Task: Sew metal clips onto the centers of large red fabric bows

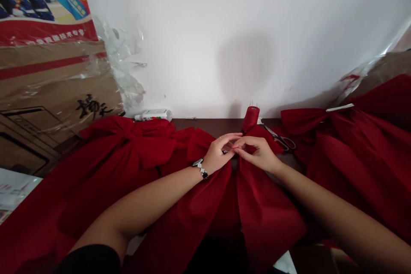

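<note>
Your left hand (pixel 220 152) and right hand (pixel 260 154) meet at fingertips over the red bow's (pixel 261 209) middle; can't tell what's pinched. Red spool (pixel 251 117) just behind, scissors (pixel 282 140) right of it. Another bow (pixel 128 137) on your left, white bottle (pixel 156 114) behind that.

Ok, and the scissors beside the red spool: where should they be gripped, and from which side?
I'd take the scissors by the handle loops, coming from the near right with the right hand. The loops lie toward that side, while the blades point back and left toward the wall, so this should keep fingers off the edges.
</note>
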The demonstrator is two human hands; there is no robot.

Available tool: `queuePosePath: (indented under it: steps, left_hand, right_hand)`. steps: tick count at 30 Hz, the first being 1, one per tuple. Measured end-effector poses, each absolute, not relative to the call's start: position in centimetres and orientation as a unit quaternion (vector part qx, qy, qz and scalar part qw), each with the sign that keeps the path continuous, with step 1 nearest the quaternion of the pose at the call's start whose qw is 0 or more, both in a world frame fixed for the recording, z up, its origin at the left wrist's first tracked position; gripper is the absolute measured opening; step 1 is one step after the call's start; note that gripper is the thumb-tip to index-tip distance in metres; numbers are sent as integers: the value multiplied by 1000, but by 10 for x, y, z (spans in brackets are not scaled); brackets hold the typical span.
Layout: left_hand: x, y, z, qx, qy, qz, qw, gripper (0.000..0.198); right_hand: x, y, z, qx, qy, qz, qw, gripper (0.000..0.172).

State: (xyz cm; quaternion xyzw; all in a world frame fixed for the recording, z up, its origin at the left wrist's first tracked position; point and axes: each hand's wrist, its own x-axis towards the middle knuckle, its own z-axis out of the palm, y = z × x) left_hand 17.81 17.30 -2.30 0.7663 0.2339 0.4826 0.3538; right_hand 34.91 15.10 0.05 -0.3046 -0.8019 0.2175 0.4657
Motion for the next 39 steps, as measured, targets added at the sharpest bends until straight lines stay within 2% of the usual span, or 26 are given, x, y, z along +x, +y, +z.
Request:
queuePosePath:
  steps: [9,21,29,39]
  left_hand:
    - [178,167,-17,742,233,506,373,14]
    - [178,166,-19,699,258,516,423,21]
    - [177,169,-19,679,245,543,429,26]
    - [177,169,-16,657,262,551,443,29]
  right_hand:
    - [348,152,-2,-318,-734,361,480,16]
    - [340,155,-4,-344,-617,490,511,27]
    - [338,154,-2,-315,-526,600,514,25]
    - [341,158,-3,-332,-509,619,497,27]
